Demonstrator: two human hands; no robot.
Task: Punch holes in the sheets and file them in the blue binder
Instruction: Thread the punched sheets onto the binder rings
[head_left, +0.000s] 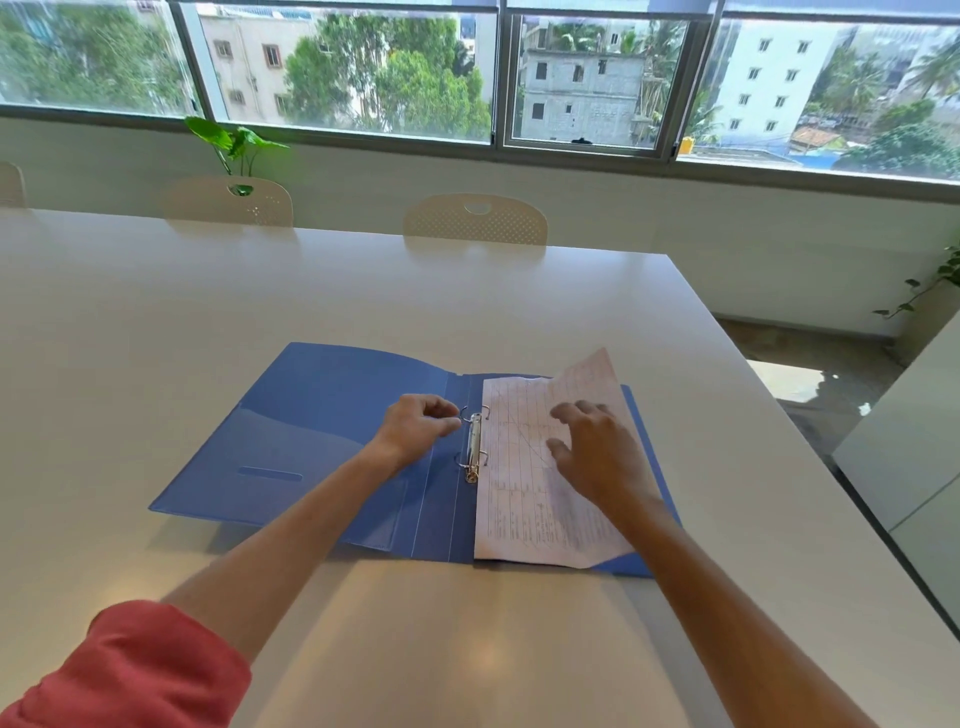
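blue binder (322, 431) lies open on the counter (156, 312), left hand (415, 423) curled at the ring mechanism (474, 447) (grip unclear), right hand (597, 452) spread flat on the sheets (519, 493): align holes squarely before closing rings

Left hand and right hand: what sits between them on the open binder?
In the head view, the metal ring mechanism lies between the left hand and the right hand, beside the sheets in the blue binder.

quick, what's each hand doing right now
Left hand: fingers curled at the upper metal ring of the open blue binder; grip unclear.
Right hand: open, fingers spread on the printed paper sheets.
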